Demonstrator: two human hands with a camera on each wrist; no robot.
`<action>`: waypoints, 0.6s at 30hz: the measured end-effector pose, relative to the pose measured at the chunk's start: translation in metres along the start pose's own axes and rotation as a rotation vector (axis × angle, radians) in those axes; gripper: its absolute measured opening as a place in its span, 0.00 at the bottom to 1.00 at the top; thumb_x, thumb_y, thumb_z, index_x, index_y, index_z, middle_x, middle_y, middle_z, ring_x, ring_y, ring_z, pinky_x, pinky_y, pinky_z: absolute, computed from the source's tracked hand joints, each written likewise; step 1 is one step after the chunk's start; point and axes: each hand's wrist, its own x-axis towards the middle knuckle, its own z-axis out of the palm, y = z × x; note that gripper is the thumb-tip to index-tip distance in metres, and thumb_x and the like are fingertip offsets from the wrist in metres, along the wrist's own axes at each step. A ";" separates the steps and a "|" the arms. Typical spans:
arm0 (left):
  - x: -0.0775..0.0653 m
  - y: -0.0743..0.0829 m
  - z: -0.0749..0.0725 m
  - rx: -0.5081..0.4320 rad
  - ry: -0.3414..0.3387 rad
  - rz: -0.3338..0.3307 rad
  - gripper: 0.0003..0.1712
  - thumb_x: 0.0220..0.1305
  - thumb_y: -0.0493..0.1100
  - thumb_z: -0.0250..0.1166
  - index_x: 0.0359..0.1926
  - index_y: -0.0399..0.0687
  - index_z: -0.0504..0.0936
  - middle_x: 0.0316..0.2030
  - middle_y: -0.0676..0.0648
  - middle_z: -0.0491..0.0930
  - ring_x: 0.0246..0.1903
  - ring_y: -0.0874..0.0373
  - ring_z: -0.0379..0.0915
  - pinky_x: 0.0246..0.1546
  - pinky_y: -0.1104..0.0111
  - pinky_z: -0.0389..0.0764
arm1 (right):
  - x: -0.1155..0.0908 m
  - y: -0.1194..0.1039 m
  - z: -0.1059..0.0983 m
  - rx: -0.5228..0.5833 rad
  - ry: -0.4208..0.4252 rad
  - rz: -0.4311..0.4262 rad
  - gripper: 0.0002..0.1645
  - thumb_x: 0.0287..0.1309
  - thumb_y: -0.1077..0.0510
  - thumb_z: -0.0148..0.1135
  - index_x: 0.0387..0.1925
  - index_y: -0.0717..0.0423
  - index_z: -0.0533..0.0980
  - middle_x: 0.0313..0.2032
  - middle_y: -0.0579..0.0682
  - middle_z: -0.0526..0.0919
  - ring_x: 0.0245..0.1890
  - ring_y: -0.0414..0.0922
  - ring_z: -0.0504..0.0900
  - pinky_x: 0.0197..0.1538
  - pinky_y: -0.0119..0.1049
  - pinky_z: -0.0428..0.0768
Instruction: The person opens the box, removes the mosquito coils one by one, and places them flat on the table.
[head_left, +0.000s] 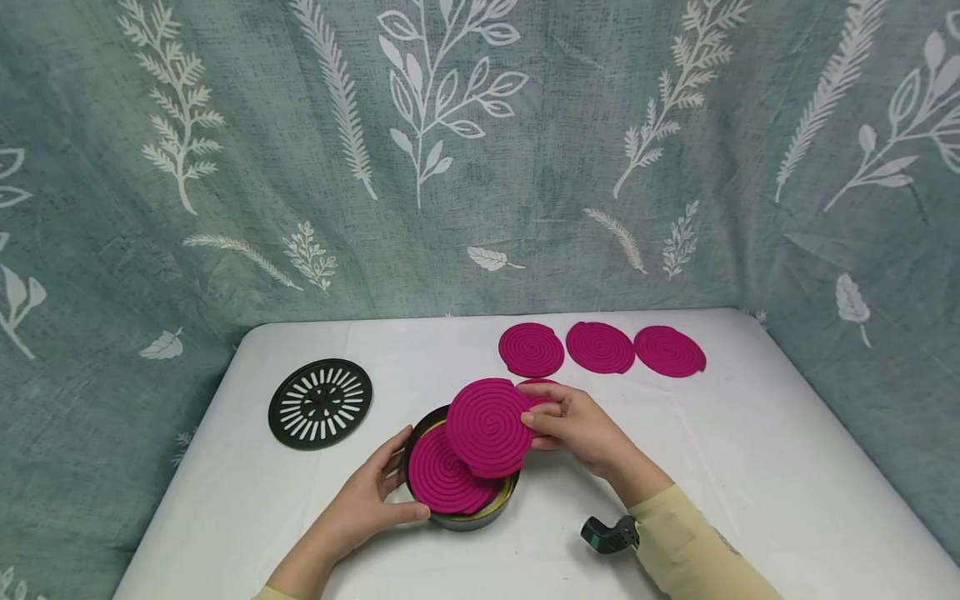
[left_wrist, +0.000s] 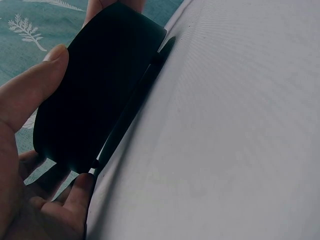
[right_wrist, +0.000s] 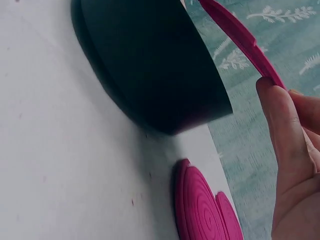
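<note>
In the head view I watch a person working with both hands at a white table point(head_left: 750, 500), with a leaf-patterned green curtain point(head_left: 450, 150) hanging behind it. The left hand point(head_left: 371, 500) is curled against the side of a round dark tin point(head_left: 468, 523), thumb on its near edge, fingers around its left wall. A magenta spiral disc, the lower one point(head_left: 444, 479), sits in the tin over a yellowish interior. The right hand point(head_left: 581, 429) pinches another, the raised disc point(head_left: 490, 427), by its right edge, tilted up over the tin; whether the two discs touch, I can't tell. A partly hidden disc point(head_left: 542, 386) peeks out behind it, and three more discs point(head_left: 600, 347) lie in a row near the table's back edge. Well apart, to the left, lies a black slotted plate point(head_left: 321, 404). A dark device point(head_left: 611, 535) is by the right sleeve point(head_left: 697, 542).

In the left wrist view the tin's dark wall stands between the left thumb and fingers, its contents out of sight.

In the right wrist view the raised disc shows nearly edge-on, gripped between thumb and fingers beside the tin, while other magenta discs rest on the table.
</note>
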 end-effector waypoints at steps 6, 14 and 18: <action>0.000 0.001 0.000 0.003 0.007 -0.005 0.67 0.37 0.44 0.85 0.76 0.56 0.56 0.72 0.47 0.59 0.70 0.51 0.58 0.66 0.73 0.67 | -0.009 0.001 -0.015 0.044 0.041 -0.005 0.35 0.61 0.63 0.67 0.68 0.60 0.68 0.37 0.57 0.85 0.32 0.43 0.85 0.40 0.38 0.89; 0.000 0.000 0.000 0.004 0.006 -0.003 0.67 0.37 0.44 0.86 0.76 0.56 0.56 0.72 0.48 0.59 0.70 0.51 0.58 0.66 0.74 0.67 | -0.022 0.003 -0.036 0.076 0.090 -0.032 0.36 0.62 0.64 0.66 0.69 0.62 0.65 0.40 0.58 0.86 0.32 0.43 0.86 0.41 0.40 0.89; 0.000 0.000 0.000 0.004 0.003 0.004 0.67 0.37 0.43 0.85 0.76 0.55 0.56 0.72 0.48 0.59 0.70 0.51 0.57 0.66 0.74 0.67 | -0.029 0.005 -0.045 0.073 0.118 -0.037 0.37 0.62 0.64 0.65 0.70 0.63 0.63 0.42 0.58 0.86 0.34 0.44 0.86 0.43 0.43 0.88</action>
